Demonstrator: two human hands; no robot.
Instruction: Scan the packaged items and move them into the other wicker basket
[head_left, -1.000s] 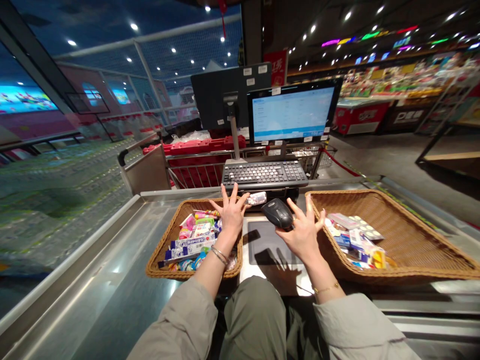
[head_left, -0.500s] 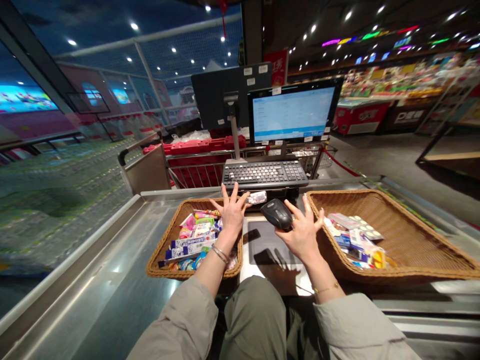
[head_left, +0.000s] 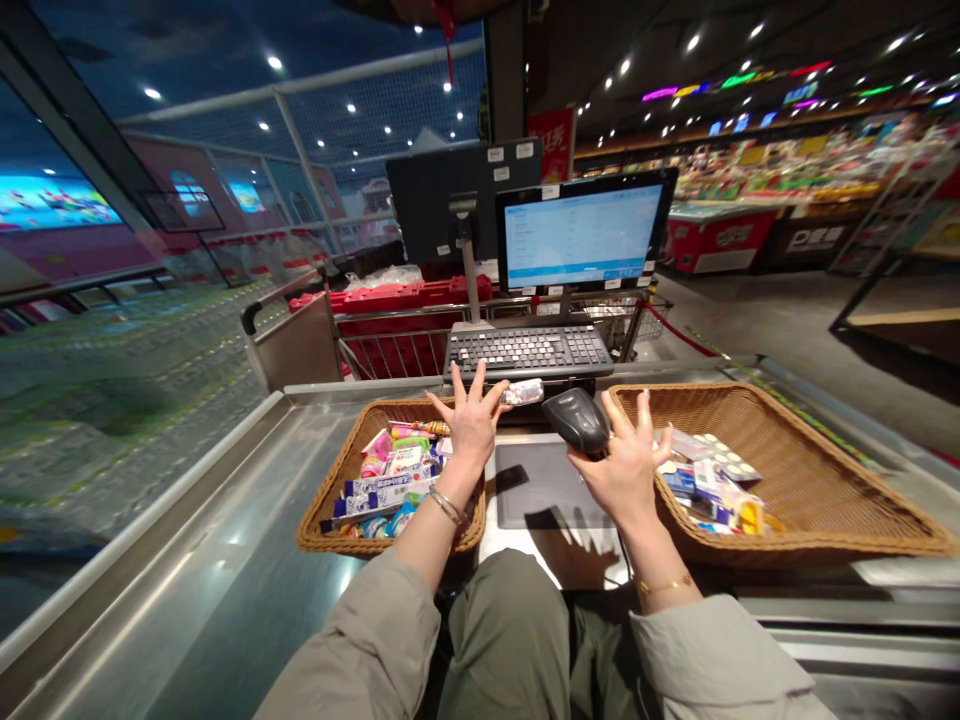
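My left hand (head_left: pixel 471 428) is above the right side of the left wicker basket (head_left: pixel 315 520), several fingers spread. Against its thumb side is a small clear container with white pieces (head_left: pixel 523 392), which looks held; the grip itself is partly hidden. My right hand (head_left: pixel 624 468) holds a black barcode scanner (head_left: pixel 576 418), its head towards the container and its handle hidden by the hand. Some of the right fingers stick up, apart from the scanner. Wrapped sweets and snack packets (head_left: pixel 397 480) lie in the left basket. To the right, small packages (head_left: pixel 705 485) lie in another wicker basket (head_left: pixel 832 470).
A black keyboard (head_left: pixel 529 347) stands behind my hands, below a lit monitor (head_left: pixel 581 235). Between the baskets is a grey flat panel (head_left: pixel 525 490). The metal counter (head_left: pixel 247 540) runs along the left. Beyond it stands a cart with red contents (head_left: pixel 412 295).
Both hands have shifted a little to the right. The clear container has moved along with my left hand, and the scanner with my right hand, slightly up as well.
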